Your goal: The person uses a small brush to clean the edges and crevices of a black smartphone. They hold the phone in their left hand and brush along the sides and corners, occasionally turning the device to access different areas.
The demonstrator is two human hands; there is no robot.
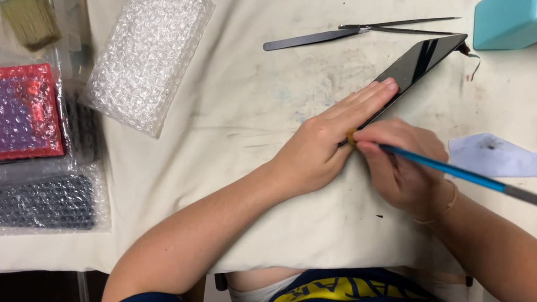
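A left hand (325,145) lies flat, fingers outstretched, along a black glass screen (421,62) near the middle of the cloth-covered counter (240,105), while the right hand (402,169), its grip clenched around a blue-handled brush (481,180), works at the screen's near end.

Repair workbench: tweezers (364,30), solvent bottle (533,5), bubble-wrapped parts (149,51).

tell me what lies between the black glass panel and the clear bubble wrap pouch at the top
In the head view, nothing lies between the black panel and the bubble wrap pouch: only bare, smudged white cloth.
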